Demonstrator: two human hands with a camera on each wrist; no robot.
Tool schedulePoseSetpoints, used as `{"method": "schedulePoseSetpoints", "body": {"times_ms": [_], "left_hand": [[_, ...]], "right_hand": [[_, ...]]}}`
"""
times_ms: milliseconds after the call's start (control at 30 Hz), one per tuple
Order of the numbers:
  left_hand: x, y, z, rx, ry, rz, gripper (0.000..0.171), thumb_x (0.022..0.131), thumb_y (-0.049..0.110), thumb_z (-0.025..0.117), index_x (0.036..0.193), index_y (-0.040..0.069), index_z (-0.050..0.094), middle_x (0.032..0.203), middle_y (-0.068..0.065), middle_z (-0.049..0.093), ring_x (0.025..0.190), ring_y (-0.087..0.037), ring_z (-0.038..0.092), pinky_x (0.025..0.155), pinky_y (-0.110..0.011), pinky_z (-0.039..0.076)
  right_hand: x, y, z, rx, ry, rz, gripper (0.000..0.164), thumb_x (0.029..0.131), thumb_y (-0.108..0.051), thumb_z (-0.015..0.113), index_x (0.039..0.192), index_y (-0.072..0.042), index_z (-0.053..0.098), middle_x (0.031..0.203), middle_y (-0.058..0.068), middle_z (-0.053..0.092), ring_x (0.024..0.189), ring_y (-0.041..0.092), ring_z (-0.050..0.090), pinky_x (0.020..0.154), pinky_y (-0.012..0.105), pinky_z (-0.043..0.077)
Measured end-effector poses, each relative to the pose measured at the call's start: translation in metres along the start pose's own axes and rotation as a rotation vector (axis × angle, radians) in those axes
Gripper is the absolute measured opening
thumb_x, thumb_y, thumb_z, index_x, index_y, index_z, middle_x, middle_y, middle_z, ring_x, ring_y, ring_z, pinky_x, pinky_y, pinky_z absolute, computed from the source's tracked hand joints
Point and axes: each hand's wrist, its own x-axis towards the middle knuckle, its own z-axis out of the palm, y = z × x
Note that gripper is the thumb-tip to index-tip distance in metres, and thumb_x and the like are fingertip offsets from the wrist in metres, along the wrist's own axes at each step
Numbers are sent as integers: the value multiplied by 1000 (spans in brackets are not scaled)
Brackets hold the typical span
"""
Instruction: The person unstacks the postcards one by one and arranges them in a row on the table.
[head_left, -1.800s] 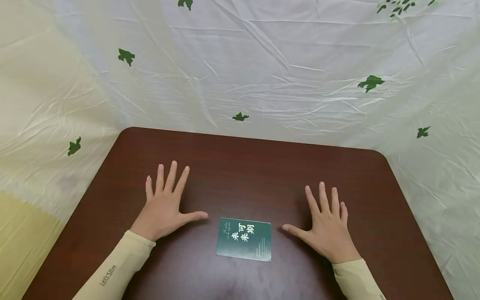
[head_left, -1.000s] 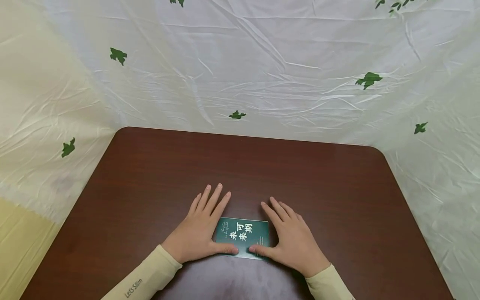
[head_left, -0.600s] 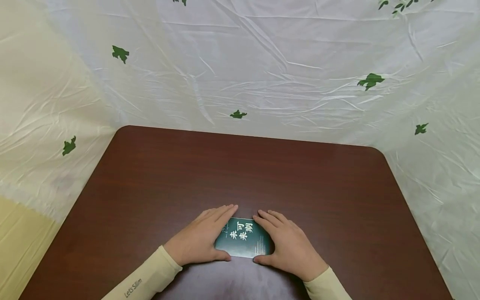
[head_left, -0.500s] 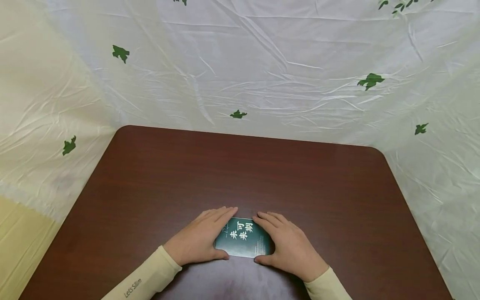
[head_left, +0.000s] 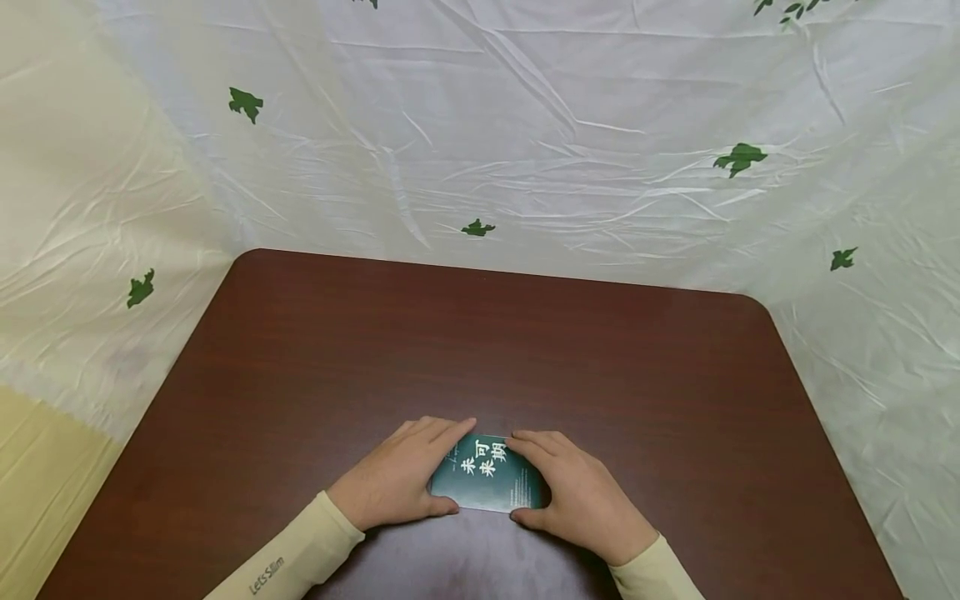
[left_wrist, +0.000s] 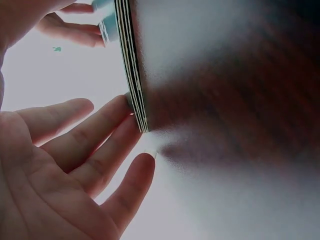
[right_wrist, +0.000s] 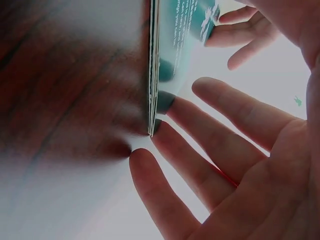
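Observation:
A green booklet [head_left: 487,487] with white characters on its cover lies flat near the front of the table. My left hand [head_left: 397,477] grips its left end, thumb at the near edge and fingers at the far edge. At the right end, my right hand [head_left: 592,493] holds it in the same way. Seen from the left wrist, several pale layers line the edge of the booklet [left_wrist: 131,65], with fingertips against its corner. The right wrist view has fingertips touching the corner of the booklet [right_wrist: 153,80] too. Both hands cover its ends.
The brown table [head_left: 480,350] has rounded far corners. White cloth [head_left: 555,125] with green leaf shapes hangs behind it and along both sides. A yellow patch [head_left: 52,475] shows at the lower left.
From wide apart with spread fingers, both hands have moved inward to the booklet. Fingers and thumbs have closed around its ends. The booklet stays in about the same place.

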Motion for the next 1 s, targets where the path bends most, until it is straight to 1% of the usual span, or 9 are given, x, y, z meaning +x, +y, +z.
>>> {"method": "schedulePoseSetpoints", "body": {"times_ms": [300,467,600,800,900,1000], "left_hand": [[0,-4,0,-21,17,15,106,83,45,94,168,14,40,157,3,58,143,-21,55,122,-49,43],[-1,-7,3,-16,23,25,105,83,46,94,168,14,40,157,3,59,144,-22,55,124,-50,41],[-2,-8,3,-34,26,32,105,83,44,94,167,13,40,157,2,58,145,-22,54,124,-52,40],[-1,-11,-3,-67,12,26,102,84,40,94,167,13,40,157,1,58,144,-24,53,124,-55,38],[0,-14,-9,-92,12,14,101,85,38,93,167,13,40,157,-1,58,145,-26,53,125,-56,36],[1,-20,-17,-113,24,-10,102,84,36,94,167,13,40,159,-2,57,147,-27,51,126,-58,35]], "right_hand": [[1,-1,5,-43,45,-30,86,73,-45,99,149,-22,65,152,-3,66,138,20,64,107,48,59],[0,-1,6,-53,55,-24,87,73,-47,99,149,-23,65,152,-3,66,139,21,63,107,51,58],[0,-3,6,-56,54,-30,86,74,-46,99,149,-23,65,152,-3,65,139,22,63,106,53,58],[7,-4,2,-73,48,-64,84,75,-45,98,148,-20,66,150,0,67,136,24,64,105,53,59],[16,-5,-2,-83,50,-88,83,75,-46,98,147,-19,67,148,2,68,135,24,65,105,51,59],[29,-8,-7,-78,46,-102,83,76,-48,97,147,-18,67,148,3,68,135,24,64,104,50,60]]}}
